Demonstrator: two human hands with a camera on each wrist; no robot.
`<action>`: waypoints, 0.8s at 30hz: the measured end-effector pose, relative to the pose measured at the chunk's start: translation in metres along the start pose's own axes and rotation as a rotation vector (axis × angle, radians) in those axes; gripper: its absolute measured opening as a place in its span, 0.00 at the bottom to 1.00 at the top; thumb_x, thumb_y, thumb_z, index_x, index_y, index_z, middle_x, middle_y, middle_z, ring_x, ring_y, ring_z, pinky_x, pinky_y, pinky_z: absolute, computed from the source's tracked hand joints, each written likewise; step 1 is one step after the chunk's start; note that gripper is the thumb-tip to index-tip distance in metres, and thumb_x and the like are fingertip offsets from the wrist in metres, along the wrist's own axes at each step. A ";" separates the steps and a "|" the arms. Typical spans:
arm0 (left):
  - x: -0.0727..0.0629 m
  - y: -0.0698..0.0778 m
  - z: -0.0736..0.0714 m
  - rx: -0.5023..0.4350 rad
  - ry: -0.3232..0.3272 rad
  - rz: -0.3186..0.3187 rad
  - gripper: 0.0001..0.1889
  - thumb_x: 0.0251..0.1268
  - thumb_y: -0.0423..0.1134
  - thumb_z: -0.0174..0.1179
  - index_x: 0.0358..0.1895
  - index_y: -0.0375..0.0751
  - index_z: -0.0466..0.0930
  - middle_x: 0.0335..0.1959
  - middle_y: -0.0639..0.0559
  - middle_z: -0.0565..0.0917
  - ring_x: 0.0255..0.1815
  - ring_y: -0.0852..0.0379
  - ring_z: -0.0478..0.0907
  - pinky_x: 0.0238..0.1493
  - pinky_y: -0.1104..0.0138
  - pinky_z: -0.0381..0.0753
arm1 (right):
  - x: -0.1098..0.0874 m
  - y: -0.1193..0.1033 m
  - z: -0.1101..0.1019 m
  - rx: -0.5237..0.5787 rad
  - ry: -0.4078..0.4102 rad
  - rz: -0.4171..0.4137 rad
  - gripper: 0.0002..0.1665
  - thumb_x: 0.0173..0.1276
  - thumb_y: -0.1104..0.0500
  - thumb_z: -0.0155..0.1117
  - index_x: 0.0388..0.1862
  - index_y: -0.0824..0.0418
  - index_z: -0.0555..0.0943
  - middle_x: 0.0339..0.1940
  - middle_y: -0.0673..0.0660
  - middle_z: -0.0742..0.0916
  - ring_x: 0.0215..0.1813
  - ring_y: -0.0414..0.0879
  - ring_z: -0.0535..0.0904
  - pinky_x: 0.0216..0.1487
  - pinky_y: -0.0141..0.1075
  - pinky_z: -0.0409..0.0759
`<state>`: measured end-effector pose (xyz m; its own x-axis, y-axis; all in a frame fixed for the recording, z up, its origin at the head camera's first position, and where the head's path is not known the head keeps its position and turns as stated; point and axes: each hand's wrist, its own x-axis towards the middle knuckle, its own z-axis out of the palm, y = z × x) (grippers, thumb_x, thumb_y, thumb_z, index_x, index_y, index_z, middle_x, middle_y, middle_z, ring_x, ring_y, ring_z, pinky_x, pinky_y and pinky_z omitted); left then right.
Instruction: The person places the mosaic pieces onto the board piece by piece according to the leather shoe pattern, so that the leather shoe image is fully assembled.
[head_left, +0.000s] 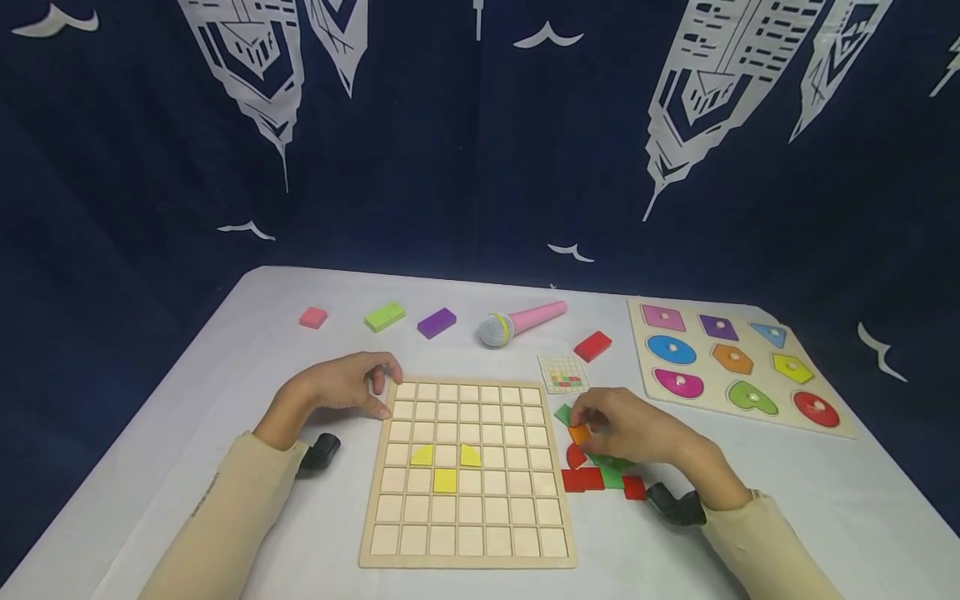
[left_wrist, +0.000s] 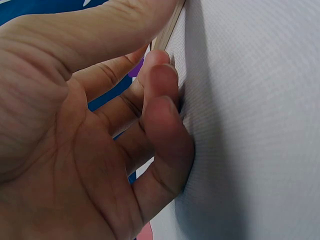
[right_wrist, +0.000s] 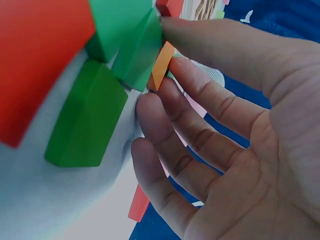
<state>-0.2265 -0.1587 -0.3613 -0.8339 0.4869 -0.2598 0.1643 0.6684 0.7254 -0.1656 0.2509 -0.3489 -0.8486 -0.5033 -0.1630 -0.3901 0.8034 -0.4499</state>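
Note:
A wooden grid board [head_left: 493, 510] lies on the white table, with a yellow square [head_left: 446, 481] and two yellow curved-edge pieces [head_left: 470, 456] in its cells. At the board's far left corner, my left hand [head_left: 341, 382] holds the edges between thumb and index finger; the other fingers curl loosely by the cloth in the left wrist view. Right of the board, my right hand [head_left: 626, 423] pinches an orange piece [right_wrist: 161, 66] between thumb and index finger, low among the loose pieces. Around it lie green pieces [right_wrist: 87, 115] and red pieces [head_left: 573, 481], some hidden under the hand.
A small pattern card [head_left: 564, 375] lies beyond the right hand. Farther back are a pink toy microphone [head_left: 532, 317] and several coloured blocks, including a purple one [head_left: 437, 322]. A shape puzzle board [head_left: 712, 396] occupies the right side. Behind hangs a dark blue printed curtain [head_left: 465, 167].

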 end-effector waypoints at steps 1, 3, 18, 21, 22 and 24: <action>0.000 0.000 0.000 -0.002 0.000 0.001 0.27 0.46 0.30 0.77 0.51 0.39 0.76 0.35 0.46 0.73 0.29 0.54 0.65 0.32 0.64 0.67 | 0.000 0.000 0.000 -0.005 -0.001 -0.005 0.17 0.56 0.60 0.77 0.44 0.55 0.81 0.38 0.48 0.82 0.42 0.44 0.75 0.42 0.33 0.79; 0.000 0.000 0.001 -0.003 0.001 -0.002 0.27 0.46 0.30 0.77 0.51 0.39 0.76 0.35 0.46 0.73 0.30 0.54 0.65 0.32 0.64 0.67 | 0.000 0.000 0.001 -0.014 -0.002 -0.013 0.18 0.56 0.61 0.77 0.44 0.55 0.81 0.38 0.47 0.82 0.41 0.44 0.75 0.43 0.34 0.80; -0.002 0.001 0.002 0.006 -0.003 -0.004 0.27 0.47 0.31 0.77 0.52 0.40 0.76 0.36 0.46 0.73 0.32 0.53 0.66 0.36 0.64 0.68 | -0.002 -0.001 0.000 -0.071 0.048 -0.057 0.13 0.57 0.60 0.76 0.40 0.52 0.82 0.31 0.43 0.81 0.37 0.41 0.75 0.41 0.32 0.78; -0.003 0.002 0.001 0.004 -0.003 0.001 0.26 0.47 0.31 0.76 0.52 0.39 0.76 0.36 0.45 0.73 0.31 0.54 0.66 0.34 0.64 0.68 | -0.003 -0.004 -0.002 -0.077 0.065 -0.084 0.12 0.58 0.60 0.75 0.38 0.51 0.82 0.30 0.41 0.81 0.36 0.39 0.75 0.40 0.31 0.78; -0.003 0.002 0.000 0.003 -0.002 0.000 0.26 0.47 0.31 0.76 0.52 0.39 0.75 0.37 0.45 0.73 0.30 0.54 0.66 0.34 0.64 0.67 | -0.003 -0.006 -0.003 -0.075 0.066 -0.092 0.12 0.58 0.59 0.75 0.38 0.51 0.82 0.30 0.41 0.81 0.35 0.39 0.75 0.40 0.31 0.77; -0.004 0.001 -0.001 0.010 0.001 -0.004 0.26 0.48 0.31 0.77 0.52 0.40 0.76 0.37 0.45 0.73 0.31 0.54 0.66 0.34 0.64 0.67 | -0.002 -0.010 -0.004 -0.073 0.064 -0.104 0.11 0.59 0.57 0.76 0.38 0.50 0.82 0.29 0.40 0.81 0.35 0.38 0.75 0.39 0.31 0.77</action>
<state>-0.2237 -0.1601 -0.3592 -0.8352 0.4838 -0.2615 0.1666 0.6758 0.7180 -0.1612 0.2449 -0.3402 -0.8223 -0.5658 -0.0614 -0.5003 0.7700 -0.3959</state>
